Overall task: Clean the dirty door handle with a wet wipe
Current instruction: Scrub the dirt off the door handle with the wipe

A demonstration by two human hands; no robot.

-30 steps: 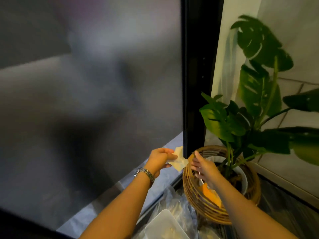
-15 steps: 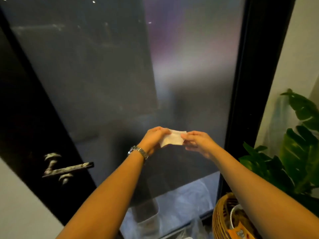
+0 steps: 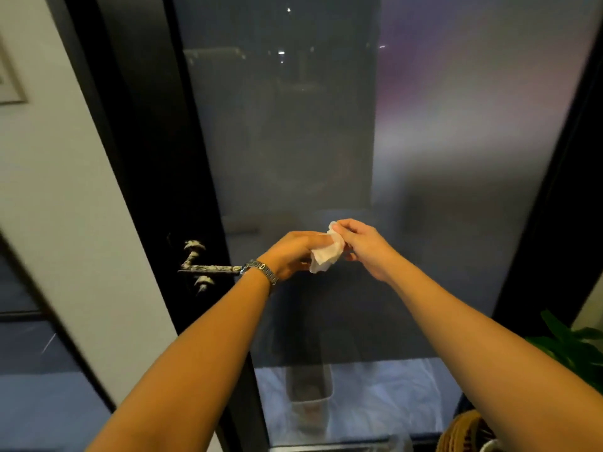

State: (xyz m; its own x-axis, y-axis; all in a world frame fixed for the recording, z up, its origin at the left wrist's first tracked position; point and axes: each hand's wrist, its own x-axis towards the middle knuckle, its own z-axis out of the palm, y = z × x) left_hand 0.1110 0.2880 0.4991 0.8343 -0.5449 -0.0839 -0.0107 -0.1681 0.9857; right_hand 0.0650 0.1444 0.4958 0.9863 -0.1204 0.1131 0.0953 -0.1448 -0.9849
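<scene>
A dark lever door handle (image 3: 208, 268), crusted with pale grime, sticks out of the black door frame at the left. A white wet wipe (image 3: 328, 252) is bunched between both hands in front of the frosted glass. My left hand (image 3: 292, 252), with a metal watch on its wrist, grips the wipe from the left. My right hand (image 3: 360, 243) pinches the wipe's upper edge from the right. Both hands are to the right of the handle and apart from it; my left wrist hides the lever's tip.
The frosted glass door panel (image 3: 391, 141) fills the middle. A white wall (image 3: 65, 207) stands at the left, with a picture frame corner (image 3: 9, 86) at the far left. A green plant (image 3: 574, 350) and a wicker basket (image 3: 463, 432) sit at the lower right.
The view has swung up and left from the plant basket to the door handle. My hands rose with the wipe, and it went from stretched flat between them to bunched.
</scene>
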